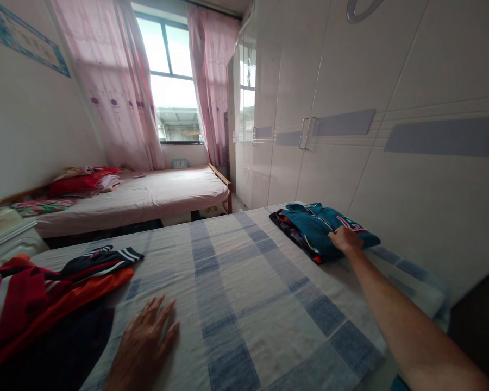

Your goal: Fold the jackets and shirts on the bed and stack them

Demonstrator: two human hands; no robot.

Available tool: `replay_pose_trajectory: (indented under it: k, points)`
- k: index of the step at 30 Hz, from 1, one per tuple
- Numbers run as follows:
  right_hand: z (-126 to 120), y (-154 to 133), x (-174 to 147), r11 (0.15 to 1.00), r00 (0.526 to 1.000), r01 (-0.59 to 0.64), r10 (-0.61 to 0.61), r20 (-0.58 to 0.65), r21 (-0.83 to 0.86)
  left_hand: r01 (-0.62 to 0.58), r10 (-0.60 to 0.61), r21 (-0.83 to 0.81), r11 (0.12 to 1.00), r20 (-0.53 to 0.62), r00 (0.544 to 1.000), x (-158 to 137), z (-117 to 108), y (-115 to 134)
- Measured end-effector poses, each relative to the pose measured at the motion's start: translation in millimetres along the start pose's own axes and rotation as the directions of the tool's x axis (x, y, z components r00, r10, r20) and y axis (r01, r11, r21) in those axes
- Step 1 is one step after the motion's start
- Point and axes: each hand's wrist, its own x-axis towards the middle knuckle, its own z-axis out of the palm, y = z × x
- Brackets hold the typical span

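- Background: a white wardrobe [342,60] lines the right side of the room; pink curtains [101,81] flank the window [173,81] beyond a second bed [179,187].
- Work surface: a near bed with a blue-and-white checked sheet [248,304].
- Position: the folded teal jacket [305,221] lies toward the wardrobe side of the near bed, on top of a dark garment [295,239] with red markings.
- Orientation: the jacket's long axis appears to run from far left to near right.
- Right hand [346,239]: nearer unit; contacts the jacket's near side, fingers curled. Whether this grip pinches fabric cannot be determined.
- Left hand [149,331]: grip empty, fingers extended, palm down at the sheet, well apart from the jacket.
- Adjacent: red, orange and navy clothes [44,304] lie just left of the left hand.
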Motion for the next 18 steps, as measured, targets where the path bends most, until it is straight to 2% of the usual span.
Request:
replay_pose_trajectory:
  k: [7, 12, 18]
  points:
    - [-9, -11, -2, 0.999, 0.999, 0.037, -0.037, 0.007, -0.026, 0.0, 0.0, -0.009, 1.0, 0.003, 1.0, -1, -2, 1]
    - [-21, -12, 11, 0.99, 0.982, 0.138, -0.136, 0.132, 0.0, 0.002, -0.002, 0.007, 1.0, 0.038, 0.999, -1, -3, 3]
    - [-25, 0, 5, 0.976, 0.96, 0.208, -0.216, 0.177, 0.061, 0.003, -0.002, -0.019, 1.0, 0.032, 0.999, 0, -4, 4]
